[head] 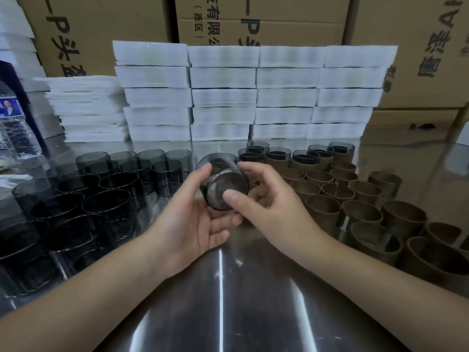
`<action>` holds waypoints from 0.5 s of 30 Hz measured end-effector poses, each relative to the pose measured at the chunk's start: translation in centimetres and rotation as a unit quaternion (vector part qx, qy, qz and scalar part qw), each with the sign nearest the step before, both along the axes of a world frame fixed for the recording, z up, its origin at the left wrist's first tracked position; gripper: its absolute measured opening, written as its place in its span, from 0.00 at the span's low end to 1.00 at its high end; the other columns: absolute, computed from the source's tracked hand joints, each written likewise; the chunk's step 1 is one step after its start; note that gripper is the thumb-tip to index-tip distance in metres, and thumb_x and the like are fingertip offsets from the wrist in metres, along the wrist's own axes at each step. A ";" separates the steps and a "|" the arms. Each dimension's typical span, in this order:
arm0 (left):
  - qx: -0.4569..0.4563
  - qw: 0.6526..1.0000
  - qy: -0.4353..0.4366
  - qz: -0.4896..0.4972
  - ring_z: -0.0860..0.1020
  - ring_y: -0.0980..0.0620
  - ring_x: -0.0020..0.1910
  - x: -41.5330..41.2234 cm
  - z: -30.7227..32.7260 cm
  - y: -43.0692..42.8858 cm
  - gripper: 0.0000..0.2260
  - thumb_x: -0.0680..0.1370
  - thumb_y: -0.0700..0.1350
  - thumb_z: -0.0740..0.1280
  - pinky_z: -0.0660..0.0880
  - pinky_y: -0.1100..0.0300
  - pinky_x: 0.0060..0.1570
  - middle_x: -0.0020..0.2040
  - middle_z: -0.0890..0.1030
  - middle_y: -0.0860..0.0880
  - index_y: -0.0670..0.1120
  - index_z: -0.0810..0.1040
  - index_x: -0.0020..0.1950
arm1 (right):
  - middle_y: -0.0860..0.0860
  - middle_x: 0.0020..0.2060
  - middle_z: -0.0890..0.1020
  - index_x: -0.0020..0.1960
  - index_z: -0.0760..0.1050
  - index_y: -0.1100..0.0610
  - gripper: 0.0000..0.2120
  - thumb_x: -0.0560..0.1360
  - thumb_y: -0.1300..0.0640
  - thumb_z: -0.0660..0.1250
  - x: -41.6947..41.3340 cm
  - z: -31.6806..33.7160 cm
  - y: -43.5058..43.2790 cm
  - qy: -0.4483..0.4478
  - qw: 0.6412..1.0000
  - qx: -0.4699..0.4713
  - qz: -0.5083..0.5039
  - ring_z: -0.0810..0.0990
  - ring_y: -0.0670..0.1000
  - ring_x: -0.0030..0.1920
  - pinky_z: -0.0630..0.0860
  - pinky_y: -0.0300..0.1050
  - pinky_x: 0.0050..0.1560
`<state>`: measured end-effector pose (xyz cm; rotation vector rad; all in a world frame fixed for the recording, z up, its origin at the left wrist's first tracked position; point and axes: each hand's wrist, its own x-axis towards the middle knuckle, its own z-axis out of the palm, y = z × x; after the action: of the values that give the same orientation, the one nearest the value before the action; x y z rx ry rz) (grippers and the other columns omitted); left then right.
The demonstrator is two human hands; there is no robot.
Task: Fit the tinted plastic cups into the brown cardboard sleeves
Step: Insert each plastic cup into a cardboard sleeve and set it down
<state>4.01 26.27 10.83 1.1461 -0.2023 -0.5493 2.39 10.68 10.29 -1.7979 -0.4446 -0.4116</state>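
Both hands hold one tinted plastic cup [223,184] tilted on its side above the table's middle, its base turned toward me. My left hand [193,219] cups it from below and the left. My right hand [264,199] grips it from the right, thumb pressed on the base. Several loose tinted cups [101,196] stand in rows at the left. Several empty brown cardboard sleeves [360,199] stand upright at the right. Behind them, several sleeves with cups fitted inside [304,158] stand in a row.
The steel table [228,301] is shiny and reflective. Stacks of white foam-wrapped packs [253,97] line the back, with large cardboard boxes [406,47] behind. A plastic water bottle [15,133] stands at the far left.
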 end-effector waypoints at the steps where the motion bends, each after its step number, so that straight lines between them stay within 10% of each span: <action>1: -0.005 1.000 0.013 -0.012 0.82 0.55 0.34 0.0 0.0 0.1 0.28 0.66 0.66 0.65 0.76 0.65 0.29 0.53 0.84 0.44 0.45 0.86 0.52 | 0.45 0.57 0.77 0.58 0.71 0.38 0.22 0.68 0.47 0.75 0.0 -0.1 0.0 0.001 1.000 -0.011 0.003 0.78 0.44 0.42 0.78 0.42 0.49; 15: 0.017 0.995 0.013 -0.093 0.81 0.53 0.38 -0.5 0.4 -0.1 0.37 0.66 0.73 0.60 0.77 0.63 0.33 0.44 0.83 0.48 0.45 0.84 0.57 | 0.47 0.59 0.78 0.63 0.70 0.41 0.32 0.61 0.39 0.74 -0.2 0.2 0.1 -0.013 1.000 -0.009 0.009 0.80 0.52 0.53 0.78 0.49 0.52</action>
<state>3.53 26.19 11.19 1.1586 -0.2797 -0.7356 2.17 10.78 10.45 -1.8075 -0.4829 -0.4198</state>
